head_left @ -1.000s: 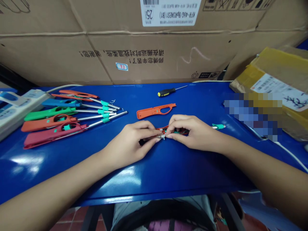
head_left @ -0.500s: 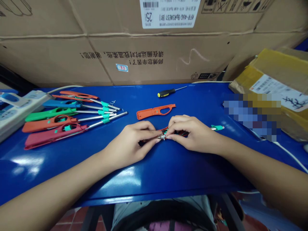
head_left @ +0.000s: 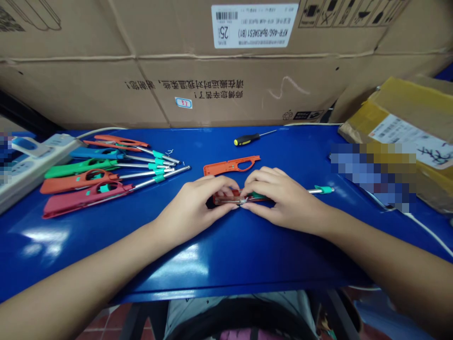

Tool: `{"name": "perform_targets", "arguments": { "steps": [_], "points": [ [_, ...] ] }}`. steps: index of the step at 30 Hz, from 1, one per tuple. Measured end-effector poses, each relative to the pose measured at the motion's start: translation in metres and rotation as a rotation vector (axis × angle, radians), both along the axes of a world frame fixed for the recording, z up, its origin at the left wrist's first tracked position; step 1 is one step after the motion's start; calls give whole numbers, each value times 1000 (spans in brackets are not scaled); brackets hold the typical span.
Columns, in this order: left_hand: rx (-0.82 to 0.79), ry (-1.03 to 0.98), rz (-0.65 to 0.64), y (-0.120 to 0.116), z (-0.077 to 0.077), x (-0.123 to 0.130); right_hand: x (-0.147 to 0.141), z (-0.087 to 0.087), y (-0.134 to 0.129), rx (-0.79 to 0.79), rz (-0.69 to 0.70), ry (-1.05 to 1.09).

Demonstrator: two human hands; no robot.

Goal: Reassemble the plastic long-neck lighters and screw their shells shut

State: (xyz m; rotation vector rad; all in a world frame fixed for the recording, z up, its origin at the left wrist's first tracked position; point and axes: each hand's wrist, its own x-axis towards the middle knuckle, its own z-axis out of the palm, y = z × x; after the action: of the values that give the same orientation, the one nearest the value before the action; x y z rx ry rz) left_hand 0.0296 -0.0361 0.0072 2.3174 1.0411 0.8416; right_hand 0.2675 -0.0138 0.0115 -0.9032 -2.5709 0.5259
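An opened orange stick lighter lies flat on the blue table in front of me, its inner parts showing. Around its handle end curls my left hand, thumb and fingers closed on the shell's edges. My right hand grips the middle, its thumb and fingertips at a small whitish part; the palm hides much of the lighter. Past that hand the metal tube with a teal collar sticks out. The loose orange shell half rests just beyond my hands.
Several coloured stick lighters are fanned out at left, beside a white power strip. A black-and-yellow screwdriver lies at the back. Large cardboard box walls the far edge; a taped carton stands at right, with a blurred-out object before it.
My left fingers have opened a little and drawn back from the lighter's middle, so more of its handle interior shows. My right hand stays at almost the same spot.
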Motion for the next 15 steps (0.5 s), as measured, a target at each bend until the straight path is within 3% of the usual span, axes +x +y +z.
{"name": "perform_targets", "arguments": {
  "steps": [9,15],
  "points": [
    [-90,-119,50,0,0,4,-3,-5,0,20,-10,60],
    [26,132,56,5,3,-5,-5,-9,0,25,-72,96]
  ]
}}
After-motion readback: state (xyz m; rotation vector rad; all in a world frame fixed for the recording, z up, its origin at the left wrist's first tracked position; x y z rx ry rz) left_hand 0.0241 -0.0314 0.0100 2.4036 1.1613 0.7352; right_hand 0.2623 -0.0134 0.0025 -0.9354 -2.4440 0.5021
